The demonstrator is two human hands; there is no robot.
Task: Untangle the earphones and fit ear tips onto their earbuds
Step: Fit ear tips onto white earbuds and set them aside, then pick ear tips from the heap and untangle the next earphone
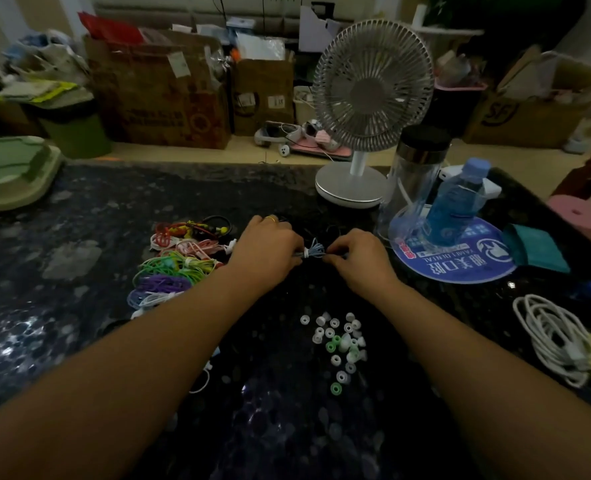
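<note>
A small bundle of pale blue earphones (313,251), its cord coiled into loops and cinched at the middle by a white tie, hangs just above the dark speckled table (79,258), pinched between the left hand (268,245) and the right hand (356,256), each gripping one end with curled fingers. Nearer the person than the right hand lies a loose scatter of white and green ear tips (339,344), and just outside the left hand sits a heap of coiled earphones (179,261) in red, pink, green, yellow and purple.
</note>
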